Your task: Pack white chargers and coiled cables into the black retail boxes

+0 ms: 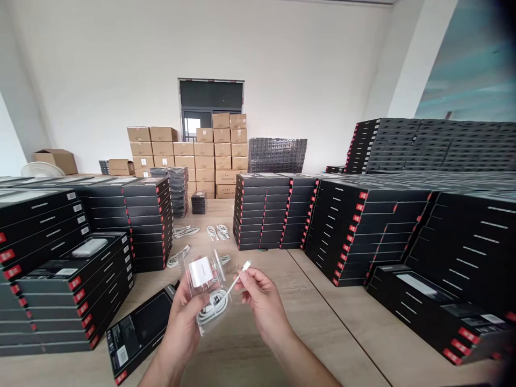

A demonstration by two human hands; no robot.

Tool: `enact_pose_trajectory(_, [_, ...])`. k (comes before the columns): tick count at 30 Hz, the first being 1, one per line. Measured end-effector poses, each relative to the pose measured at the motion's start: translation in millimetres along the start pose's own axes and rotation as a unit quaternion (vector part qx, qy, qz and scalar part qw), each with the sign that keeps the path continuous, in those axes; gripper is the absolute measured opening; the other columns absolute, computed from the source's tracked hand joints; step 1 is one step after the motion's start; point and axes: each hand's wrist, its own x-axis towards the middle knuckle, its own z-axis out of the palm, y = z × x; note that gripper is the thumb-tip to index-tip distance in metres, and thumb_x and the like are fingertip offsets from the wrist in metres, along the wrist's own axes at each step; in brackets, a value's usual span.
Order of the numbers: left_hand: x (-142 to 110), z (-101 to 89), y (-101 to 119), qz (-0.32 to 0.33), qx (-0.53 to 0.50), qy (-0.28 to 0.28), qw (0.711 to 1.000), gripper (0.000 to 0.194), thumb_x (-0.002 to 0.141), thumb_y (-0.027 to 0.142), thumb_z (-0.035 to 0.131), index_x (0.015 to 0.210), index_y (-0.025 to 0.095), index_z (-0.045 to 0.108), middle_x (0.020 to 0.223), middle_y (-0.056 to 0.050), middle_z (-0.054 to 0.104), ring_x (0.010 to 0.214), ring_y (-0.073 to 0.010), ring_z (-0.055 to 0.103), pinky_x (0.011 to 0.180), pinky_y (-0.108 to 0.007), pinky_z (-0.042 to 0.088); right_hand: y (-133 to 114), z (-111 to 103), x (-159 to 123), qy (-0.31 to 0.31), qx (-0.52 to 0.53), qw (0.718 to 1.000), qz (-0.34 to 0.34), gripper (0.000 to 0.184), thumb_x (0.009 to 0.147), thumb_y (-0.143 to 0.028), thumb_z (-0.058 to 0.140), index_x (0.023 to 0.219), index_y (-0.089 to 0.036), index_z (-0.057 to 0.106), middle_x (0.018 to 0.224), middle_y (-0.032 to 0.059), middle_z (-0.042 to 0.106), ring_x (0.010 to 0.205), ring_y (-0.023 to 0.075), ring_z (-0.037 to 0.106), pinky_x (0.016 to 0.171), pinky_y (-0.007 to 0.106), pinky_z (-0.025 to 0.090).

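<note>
white cable [218, 309] sits coiled in a clear plastic tray [207, 329] above the table [231, 361], the left hand [186, 305] gripping tray and coil under its thumb, seemingly to steady them, while the right hand [258, 294] pinches the plug end [247, 265] between closed fingertips, apparently to hold it clear.

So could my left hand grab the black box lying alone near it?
Probably not as things stand: your left hand is holding the clear tray with the charger, though the black box lies close by on the table.
</note>
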Motion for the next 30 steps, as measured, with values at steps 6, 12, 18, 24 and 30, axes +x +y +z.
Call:
enact_pose_trajectory(6, [-5.7, 11.4, -9.3, -0.009, 0.006, -0.018, 1.000, 0.064, 0.059, 0.025, 0.077, 0.120, 0.022, 0.060, 0.107, -0.009, 0.071, 0.097, -0.0272, 0.066, 0.081, -0.034, 0.050, 3.2, -2.3, -1.6, 0.025, -0.154, 0.978, -0.136, 0.021, 0.080, -0.031, 0.065, 0.101, -0.025, 0.066, 0.065, -0.0032, 0.058, 0.055, 0.0123, 0.051, 0.051, 0.024, 0.039])
enact_pose_trajectory(12, [-9.8, 19.0, -16.9, -0.032, -0.025, -0.041, 0.998, 0.053, 0.060, 0.023, 0.077, 0.111, 0.021, 0.064, 0.110, -0.009, 0.070, 0.107, -0.0298, 0.063, 0.091, -0.037, 0.047, 2.7, -12.2, -0.6, -0.047, -0.437, 0.852, -0.286, 0.033, 0.081, -0.015, 0.054, 0.102, -0.030, 0.074, 0.069, 0.0028, 0.061, 0.060, 0.0171, 0.055, 0.060, 0.029, 0.042])
enact_pose_trajectory(18, [-12.0, 22.1, -23.3, -0.045, -0.059, -0.070, 0.995, 0.047, 0.063, 0.020, 0.076, 0.108, 0.021, 0.064, 0.106, -0.008, 0.071, 0.104, -0.0280, 0.064, 0.091, -0.036, 0.047, 3.7, -13.9, 0.8, -0.052, -0.570, 0.742, -0.350, 0.037, 0.077, -0.009, 0.053, 0.102, -0.026, 0.074, 0.070, 0.0060, 0.067, 0.056, 0.0179, 0.058, 0.056, 0.028, 0.039])
enact_pose_trajectory(24, [-14.2, 18.3, -25.6, -0.078, -0.089, -0.047, 0.992, 0.045, 0.064, 0.016, 0.073, 0.108, 0.019, 0.063, 0.093, -0.006, 0.073, 0.094, -0.0266, 0.068, 0.083, -0.035, 0.051, -4.2, -6.5, -4.8, -0.102, -0.639, 0.708, -0.283, 0.032, 0.085, -0.014, 0.047, 0.102, -0.021, 0.073, 0.073, 0.0071, 0.070, 0.057, 0.0178, 0.061, 0.054, 0.027, 0.039])
enact_pose_trajectory(30, [-16.1, 17.2, -21.1, -0.079, -0.083, -0.060, 0.992, 0.055, 0.062, 0.012, 0.073, 0.115, 0.020, 0.061, 0.102, -0.007, 0.072, 0.097, -0.0269, 0.067, 0.084, -0.034, 0.050, -17.6, 0.1, -10.8, -0.152, -0.623, 0.744, -0.187, 0.032, 0.088, -0.016, 0.043, 0.091, -0.019, 0.074, 0.063, 0.0049, 0.069, 0.052, 0.0159, 0.057, 0.052, 0.024, 0.038])
